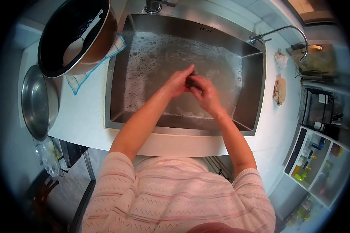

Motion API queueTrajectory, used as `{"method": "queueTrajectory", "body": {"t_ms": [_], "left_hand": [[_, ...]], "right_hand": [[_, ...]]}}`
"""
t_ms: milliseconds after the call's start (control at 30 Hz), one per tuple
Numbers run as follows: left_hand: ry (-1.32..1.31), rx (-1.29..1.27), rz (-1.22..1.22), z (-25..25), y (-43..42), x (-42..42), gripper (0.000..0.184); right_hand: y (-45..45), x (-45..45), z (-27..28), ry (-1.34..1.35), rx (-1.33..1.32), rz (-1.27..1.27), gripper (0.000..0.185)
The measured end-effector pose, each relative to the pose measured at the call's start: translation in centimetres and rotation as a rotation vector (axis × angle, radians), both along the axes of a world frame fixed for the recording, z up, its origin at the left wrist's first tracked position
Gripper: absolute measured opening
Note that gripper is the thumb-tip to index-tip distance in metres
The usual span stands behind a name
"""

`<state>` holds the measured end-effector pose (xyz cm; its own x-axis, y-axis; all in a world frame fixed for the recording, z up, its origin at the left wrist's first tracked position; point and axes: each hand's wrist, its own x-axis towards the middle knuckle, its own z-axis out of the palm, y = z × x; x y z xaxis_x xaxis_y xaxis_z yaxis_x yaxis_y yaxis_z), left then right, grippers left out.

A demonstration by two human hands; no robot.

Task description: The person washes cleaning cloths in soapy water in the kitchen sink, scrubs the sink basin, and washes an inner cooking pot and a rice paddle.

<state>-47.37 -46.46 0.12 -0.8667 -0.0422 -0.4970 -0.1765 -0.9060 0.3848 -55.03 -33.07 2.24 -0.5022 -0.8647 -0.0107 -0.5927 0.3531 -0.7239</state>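
Note:
My left hand (178, 83) and my right hand (205, 93) meet above the middle of a steel sink (250, 83). Cloudy, soapy water (190, 103) fills the sink, with white foam around its edges. The fingers of both hands are curled in towards each other and touch. A small dark patch shows between them; whether it is a held thing or shadow I cannot make out. Skin on both hands looks wet.
Left of the sink, a large dark pot (93, 58) with a white ladle (74, 50) rests on a blue-edged cloth (78, 79). A steel basin (37, 103) leans nearby. Behind stands a faucet (153, 6); at right, a thin curved tap (278, 29) and a brown lump (279, 91).

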Motion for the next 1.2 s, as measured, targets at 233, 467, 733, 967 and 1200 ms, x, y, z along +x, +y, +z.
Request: {"method": "queueTrajectory", "body": {"t_ms": [233,467,733,967,1200], "left_hand": [[-0.153,-0.279,0.200,-2.1,-1.3,2.1,0.021],[-0.237,-0.388,0.277,0.1,-3.8,6.2,0.027],[-0.262,-0.366,0.255,1.3,-3.5,6.7,0.026],[-0.154,-0.460,0.226,0.5,-3.8,7.0,0.026],[-0.236,-0.559,0.168,0.6,-3.0,6.6,0.028]], "right_hand": [[-0.2,-2.8,-2.2,-0.815,-0.129,-0.138,0.032],[-2.4,-6.3,-14.5,0.359,0.395,-0.093,0.026],[-5.6,-6.8,-11.7,0.192,0.519,0.018,0.022],[-4.1,-4.7,-6.4,0.265,0.221,0.193,0.012],[-7.9,-18.6,5.1,-0.431,-0.429,-0.590,0.022]]}}
